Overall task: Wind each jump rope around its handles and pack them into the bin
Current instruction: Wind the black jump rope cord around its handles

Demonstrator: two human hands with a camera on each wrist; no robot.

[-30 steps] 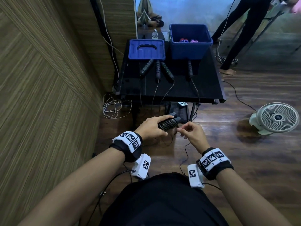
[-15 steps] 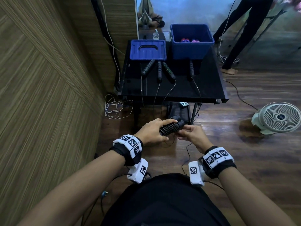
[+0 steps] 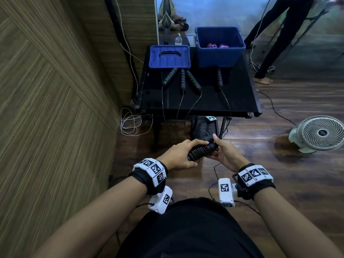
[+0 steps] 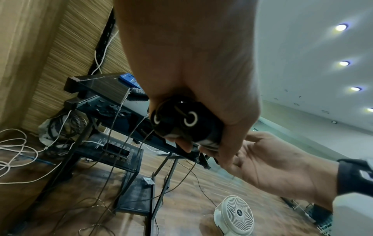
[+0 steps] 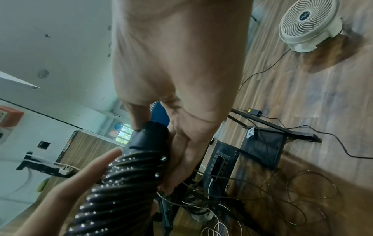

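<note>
Head view: left hand [image 3: 178, 155] grips a pair of black jump rope handles [image 3: 202, 150] held side by side in front of the body, with cord already coiled around them; right hand [image 3: 222, 155] clasps their far end, thumb on top, fingers curled beneath (loose cord [image 5: 298, 188] trails to the floor). On the black table [image 3: 242, 101] ahead lie four more handles [image 3: 183, 80] with cords hanging over the near edge, behind them a blue lid [image 3: 169, 57] and the open blue bin [image 3: 219, 56].
</note>
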